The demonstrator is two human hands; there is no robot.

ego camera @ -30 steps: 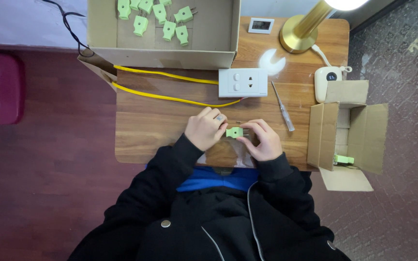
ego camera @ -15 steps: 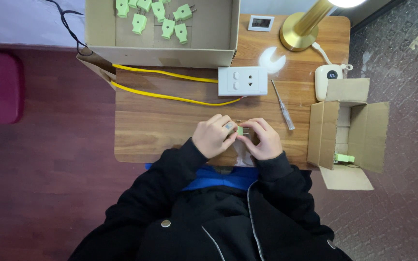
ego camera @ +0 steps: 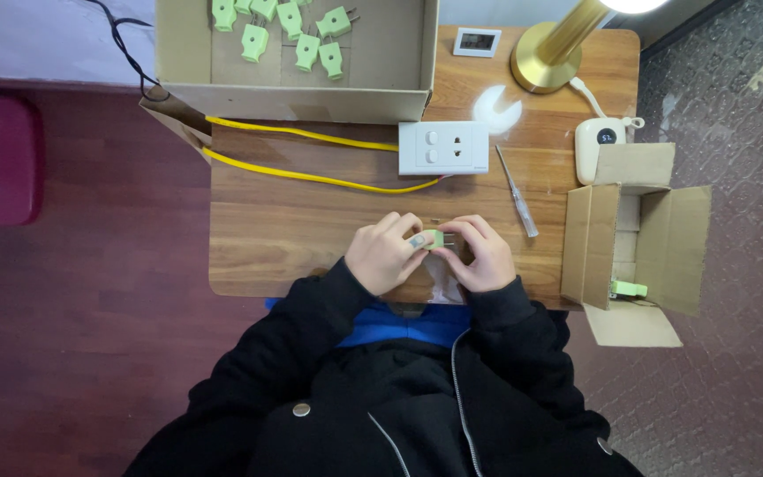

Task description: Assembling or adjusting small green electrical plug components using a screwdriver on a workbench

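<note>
The left hand (ego camera: 384, 256) and the right hand (ego camera: 482, 257) meet at the near edge of the wooden table (ego camera: 267, 221), both grasping one small green plug (ego camera: 433, 238) between their fingertips. The plug sits in the gap between the two hands, touching both, so neither is nearer; its long axis seems to run left to right, from one hand to the other, though fingers cover most of it. A scrap of white paper or plastic (ego camera: 443, 284) lies under the right hand.

Just beyond the hands lie a screwdriver (ego camera: 517, 191) to the right and a white wall socket (ego camera: 444, 147) with yellow wires (ego camera: 311, 177). Farther back, a cardboard box (ego camera: 399, 62) holds more green plugs (ego camera: 307, 51). At the right edge a smaller open carton (ego camera: 664, 238) holds another plug (ego camera: 629, 289).
</note>
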